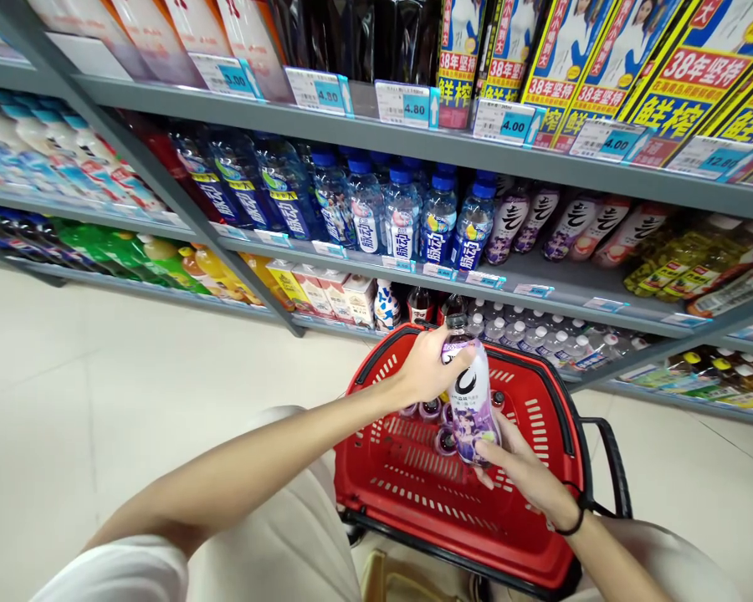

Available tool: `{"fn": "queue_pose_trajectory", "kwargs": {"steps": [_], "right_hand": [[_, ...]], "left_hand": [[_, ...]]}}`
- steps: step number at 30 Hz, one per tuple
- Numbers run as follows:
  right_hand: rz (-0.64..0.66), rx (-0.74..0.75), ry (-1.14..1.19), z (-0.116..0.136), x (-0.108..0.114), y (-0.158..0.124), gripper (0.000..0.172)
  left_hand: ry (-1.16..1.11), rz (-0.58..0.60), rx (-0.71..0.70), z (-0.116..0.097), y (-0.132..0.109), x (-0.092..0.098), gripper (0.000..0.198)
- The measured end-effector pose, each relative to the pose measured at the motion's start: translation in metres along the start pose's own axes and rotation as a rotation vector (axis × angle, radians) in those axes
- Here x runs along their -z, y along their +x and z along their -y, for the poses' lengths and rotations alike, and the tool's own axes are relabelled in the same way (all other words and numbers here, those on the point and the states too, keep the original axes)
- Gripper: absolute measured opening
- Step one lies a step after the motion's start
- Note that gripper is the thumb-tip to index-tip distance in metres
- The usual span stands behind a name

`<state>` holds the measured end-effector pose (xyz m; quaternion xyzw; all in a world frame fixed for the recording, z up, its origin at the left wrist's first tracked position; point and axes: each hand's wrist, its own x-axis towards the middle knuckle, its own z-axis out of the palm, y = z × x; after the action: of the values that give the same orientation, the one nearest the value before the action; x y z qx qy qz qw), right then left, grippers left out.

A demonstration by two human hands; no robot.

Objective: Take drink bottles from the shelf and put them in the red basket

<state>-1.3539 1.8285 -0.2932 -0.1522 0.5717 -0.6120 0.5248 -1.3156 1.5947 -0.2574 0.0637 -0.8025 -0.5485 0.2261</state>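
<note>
Between my two hands is a drink bottle point(468, 405) with a purple and white label, tilted slightly, its cap end toward the shelf. My left hand point(430, 364) is wrapped around its upper part just below the dark cap. Near the base, my right hand point(514, 460) grips it with the thumb across the label. Beneath the bottle stands a red shopping basket point(414, 493) with slotted walls. Several bottles with purple labels point(445, 439) lie inside it, partly hidden by the held bottle and my hands.
Ahead, the middle shelf point(565, 284) carries blue-capped bottles point(402, 213), purple-labelled bottles point(533, 221) and yellow-green bottles point(671, 263). Cartons point(326, 293) and small clear bottles point(527, 330) fill the bottom level. The basket's black handle point(612, 468) hangs at its right side.
</note>
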Motion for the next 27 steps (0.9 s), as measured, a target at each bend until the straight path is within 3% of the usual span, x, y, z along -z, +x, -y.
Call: {"fn": "queue_pose_trajectory", "kwargs": {"steps": [7, 10, 13, 16, 18, 22, 24, 27], "right_hand": [[-0.063, 0.061, -0.109, -0.008, 0.000, 0.011, 0.071], [-0.147, 0.082, -0.143, -0.010, -0.001, 0.014, 0.063], [-0.209, 0.149, -0.066, -0.013, -0.005, 0.017, 0.069], [-0.092, 0.108, 0.085, -0.014, -0.013, 0.016, 0.060], [0.073, 0.035, 0.194, -0.013, -0.019, 0.012, 0.048], [0.394, -0.055, 0.360, -0.008, -0.027, 0.006, 0.056], [0.404, -0.012, 0.368, -0.009, -0.026, 0.004, 0.053], [0.307, 0.068, 0.301, -0.014, -0.021, 0.003, 0.043]], "left_hand": [[0.010, -0.040, 0.078, -0.007, -0.002, 0.000, 0.043], [-0.291, 0.027, 0.209, -0.011, 0.002, -0.001, 0.036], [-0.667, 0.105, 0.322, -0.013, 0.009, 0.002, 0.030], [-0.908, 0.131, 0.373, -0.014, 0.012, 0.006, 0.027], [-1.033, 0.144, 0.403, -0.015, 0.012, 0.008, 0.026], [-1.128, 0.170, 0.419, -0.018, 0.009, 0.009, 0.027], [-1.100, 0.204, 0.398, -0.020, 0.009, 0.009, 0.030], [-1.071, 0.267, 0.358, -0.019, 0.010, 0.009, 0.036]]}}
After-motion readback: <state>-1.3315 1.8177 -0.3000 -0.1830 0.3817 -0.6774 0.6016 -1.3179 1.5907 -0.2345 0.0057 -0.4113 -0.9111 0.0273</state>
